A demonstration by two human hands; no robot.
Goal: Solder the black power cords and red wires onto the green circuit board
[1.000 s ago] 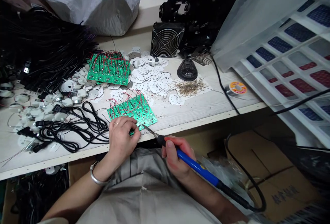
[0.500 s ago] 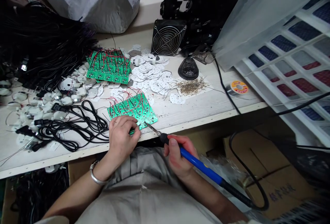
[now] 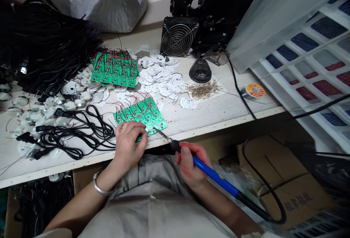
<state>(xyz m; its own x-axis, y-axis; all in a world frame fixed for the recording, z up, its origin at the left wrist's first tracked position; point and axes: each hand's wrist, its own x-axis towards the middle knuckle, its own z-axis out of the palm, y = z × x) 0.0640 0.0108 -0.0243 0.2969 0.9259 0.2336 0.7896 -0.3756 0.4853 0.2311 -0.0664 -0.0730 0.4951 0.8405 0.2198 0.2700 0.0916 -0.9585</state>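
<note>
— Where is the board sitting?

— The green circuit board [image 3: 143, 115] is lying flat at the near edge of the counter [image 3: 218, 112], just beside the loose black cables [image 3: 82, 132]. The left hand [image 3: 128, 141] is resting over its near corner, with the fingers [image 3: 139, 135] curling shut on that edge and the wrist lying low.

— And the other hand?

— The right hand [image 3: 190, 165] is wrapping closed around the soldering iron [image 3: 216, 179] pen-fashion, high on the blue handle by the black collar. The tip is slanting up and left, reaching the board's near right edge. The forearm is hanging off the counter, over the lap.

— How is the board looking to handle?

— I'm judging it light, thin and stiff but fragile, since red wires are standing up from its face. The bare edges are looking like the safe place to hold. The iron is seeming light too, with its cord trailing behind. It's for holding by the handle only, the metal end probably being hot.
</note>
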